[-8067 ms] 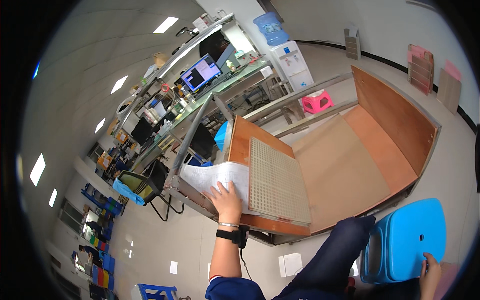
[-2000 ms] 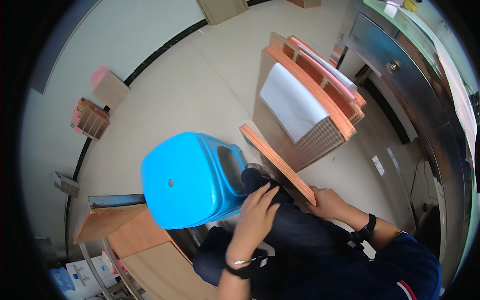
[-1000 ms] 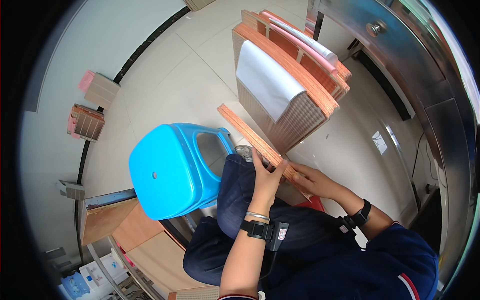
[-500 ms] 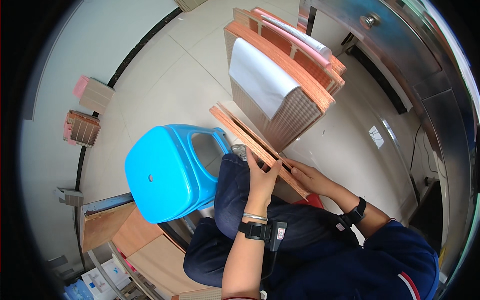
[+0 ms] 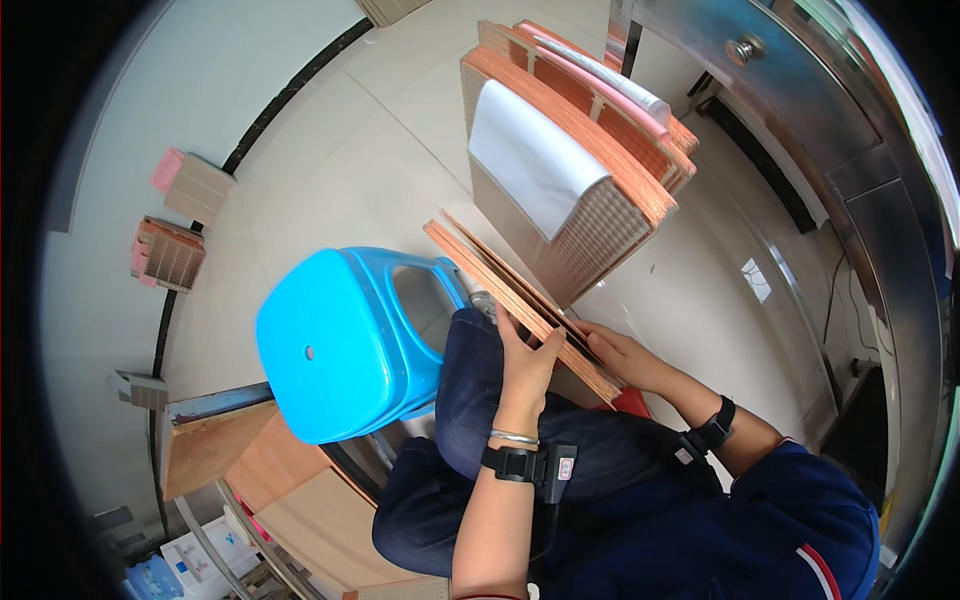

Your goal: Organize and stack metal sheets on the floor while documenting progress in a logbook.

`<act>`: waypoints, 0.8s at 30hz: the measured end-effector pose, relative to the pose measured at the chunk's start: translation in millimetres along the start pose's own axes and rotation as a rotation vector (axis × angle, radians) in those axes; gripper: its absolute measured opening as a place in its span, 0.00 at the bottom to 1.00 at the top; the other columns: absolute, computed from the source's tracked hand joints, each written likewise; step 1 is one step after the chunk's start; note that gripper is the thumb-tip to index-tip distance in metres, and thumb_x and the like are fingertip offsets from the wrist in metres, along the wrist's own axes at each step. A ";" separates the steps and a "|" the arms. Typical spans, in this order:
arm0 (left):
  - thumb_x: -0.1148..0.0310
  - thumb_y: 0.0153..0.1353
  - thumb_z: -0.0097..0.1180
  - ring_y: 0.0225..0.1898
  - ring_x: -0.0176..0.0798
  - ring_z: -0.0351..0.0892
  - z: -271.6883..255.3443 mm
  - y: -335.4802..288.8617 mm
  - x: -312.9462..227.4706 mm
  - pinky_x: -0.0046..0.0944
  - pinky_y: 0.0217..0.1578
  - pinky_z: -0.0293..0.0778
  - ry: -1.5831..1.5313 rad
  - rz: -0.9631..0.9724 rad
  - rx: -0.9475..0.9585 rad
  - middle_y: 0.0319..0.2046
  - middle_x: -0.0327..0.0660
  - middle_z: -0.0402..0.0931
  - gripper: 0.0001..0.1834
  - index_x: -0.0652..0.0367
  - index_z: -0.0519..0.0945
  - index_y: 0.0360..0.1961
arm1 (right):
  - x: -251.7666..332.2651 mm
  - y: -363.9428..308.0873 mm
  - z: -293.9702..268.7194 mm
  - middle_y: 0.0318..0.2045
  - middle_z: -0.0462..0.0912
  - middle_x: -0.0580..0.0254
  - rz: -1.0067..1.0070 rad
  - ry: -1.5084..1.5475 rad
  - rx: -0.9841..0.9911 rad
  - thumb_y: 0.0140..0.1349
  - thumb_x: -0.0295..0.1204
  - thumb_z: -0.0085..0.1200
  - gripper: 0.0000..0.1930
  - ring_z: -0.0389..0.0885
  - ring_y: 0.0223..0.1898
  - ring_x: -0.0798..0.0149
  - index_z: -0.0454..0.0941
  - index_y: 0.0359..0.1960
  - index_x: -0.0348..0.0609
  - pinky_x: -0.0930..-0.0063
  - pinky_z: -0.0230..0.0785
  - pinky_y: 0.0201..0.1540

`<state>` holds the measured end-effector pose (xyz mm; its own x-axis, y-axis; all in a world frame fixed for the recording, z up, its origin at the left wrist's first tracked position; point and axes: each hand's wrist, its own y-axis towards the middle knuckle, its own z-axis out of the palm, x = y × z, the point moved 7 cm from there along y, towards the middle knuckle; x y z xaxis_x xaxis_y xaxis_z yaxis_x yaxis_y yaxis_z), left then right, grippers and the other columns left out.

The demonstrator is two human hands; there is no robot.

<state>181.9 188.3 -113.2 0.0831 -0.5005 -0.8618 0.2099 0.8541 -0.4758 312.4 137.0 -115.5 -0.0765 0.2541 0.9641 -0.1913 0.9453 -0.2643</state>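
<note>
A stack of thin boards with orange-brown edges [image 5: 505, 292] stands on edge over my lap. My left hand [image 5: 524, 360] grips its near side, with the thumb and fingers spread across the edges. At the stack's right side, my right hand [image 5: 618, 352] is closed on a thin brown sheet [image 5: 500, 262] that leans slightly away from the rest, leaving a narrow dark gap. The right fingertips are partly hidden behind it. Just beyond stands a larger upright bundle of similar boards [image 5: 560, 215], with a white paper [image 5: 535, 155] draped over its side.
A blue plastic stool [image 5: 325, 345] is at my left. Pink and clear rolled sheets [image 5: 600, 75] lie on the big bundle. To the right is a metal cabinet [image 5: 800, 90]; a red object [image 5: 632, 402] shows below my right hand. Small board stacks [image 5: 172, 255] line the left wall.
The view has shifted slightly. The thin sheet at the stack's right side now shows more edge-on, with more of the dark gap beside it. Both hands keep their hold.
</note>
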 end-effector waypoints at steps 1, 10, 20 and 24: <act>0.79 0.55 0.53 0.50 0.45 0.70 -1.1 0.2 1.1 0.49 0.39 0.75 0.002 0.006 0.002 0.54 0.45 0.61 0.47 0.44 0.36 0.67 | -1.5 0.3 -0.4 0.53 0.72 0.55 0.019 0.005 -0.005 0.70 0.42 0.32 0.23 0.69 0.54 0.64 0.61 0.60 0.43 0.72 0.59 0.57; 0.82 0.53 0.54 0.52 0.41 0.67 1.3 -8.8 -11.4 0.36 0.48 0.70 -0.072 -0.039 0.010 0.57 0.47 0.56 0.47 0.54 0.37 0.67 | 2.6 1.0 3.1 0.51 0.74 0.55 0.028 -0.009 -0.016 0.70 0.43 0.33 0.23 0.70 0.53 0.64 0.63 0.59 0.43 0.72 0.60 0.55; 0.80 0.54 0.55 0.57 0.45 0.62 -3.0 -9.9 -6.2 0.39 0.51 0.69 -0.086 -0.065 0.014 0.61 0.48 0.51 0.49 0.52 0.35 0.67 | 8.5 -0.2 5.5 0.51 0.74 0.47 0.074 -0.217 -0.074 0.67 0.45 0.39 0.25 0.73 0.52 0.51 0.63 0.59 0.43 0.65 0.63 0.54; 0.79 0.54 0.56 0.60 0.49 0.57 -5.9 -8.4 -1.5 0.41 0.54 0.66 -0.070 -0.051 0.026 0.64 0.49 0.45 0.49 0.52 0.35 0.67 | 9.3 0.6 4.9 0.50 0.74 0.48 0.041 -0.247 -0.065 0.65 0.47 0.42 0.26 0.74 0.52 0.51 0.64 0.59 0.45 0.64 0.65 0.53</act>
<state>174.4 182.7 -108.9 0.1396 -0.5530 -0.8214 0.2410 0.8235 -0.5135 306.8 138.9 -106.8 -0.3207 0.2419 0.9158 -0.1209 0.9485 -0.2929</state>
